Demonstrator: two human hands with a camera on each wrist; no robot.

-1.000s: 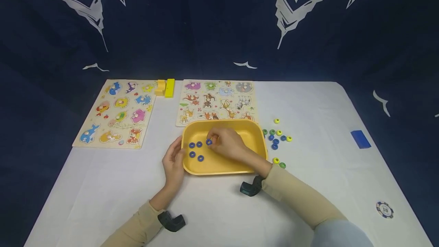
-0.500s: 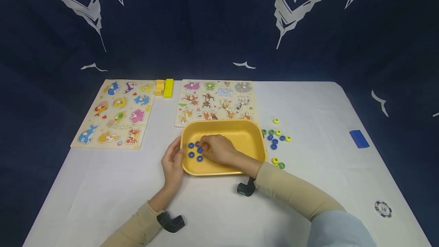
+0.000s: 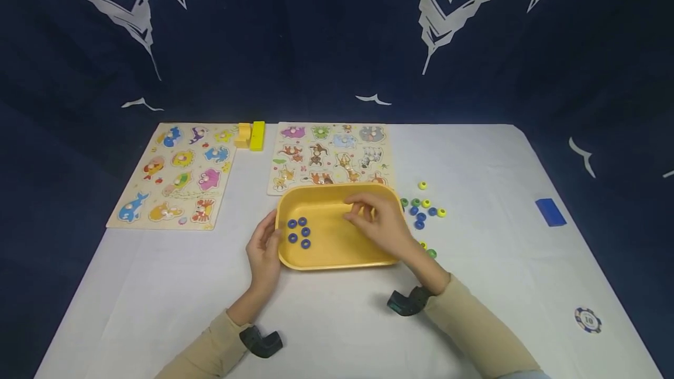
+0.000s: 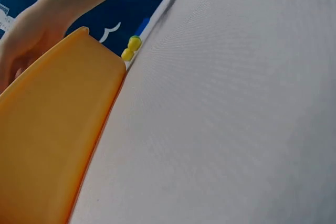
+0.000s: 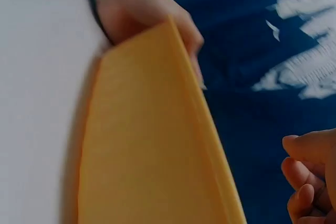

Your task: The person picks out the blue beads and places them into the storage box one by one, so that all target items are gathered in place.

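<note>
Several blue ring-shaped beads (image 3: 306, 231) lie grouped at the left end of a yellow tray (image 3: 337, 265) in the head view. My left hand (image 3: 265, 253) holds the tray's left end, its thumb at the rim; the right wrist view also shows this hand (image 5: 149, 11) around the tray's corner. Over the tray's right half hovers my right hand (image 3: 381, 224), thumb and forefinger apart and nothing between them. In the right wrist view its loosely bent fingers (image 5: 302, 174) are visible at the right edge.
Loose blue, green and yellow beads (image 3: 419, 225) are scattered right of the tray. Behind it lies an animal puzzle board (image 3: 332, 157), with another puzzle board (image 3: 174, 177) at left. Yellow blocks (image 3: 257, 136) stand between them. A blue rectangle (image 3: 550, 212) and a poker chip (image 3: 588, 320) lie far right.
My right hand has set a blue bead down among the others at the tray's left end, let go, and moved right. The left hand has stayed at the tray.
</note>
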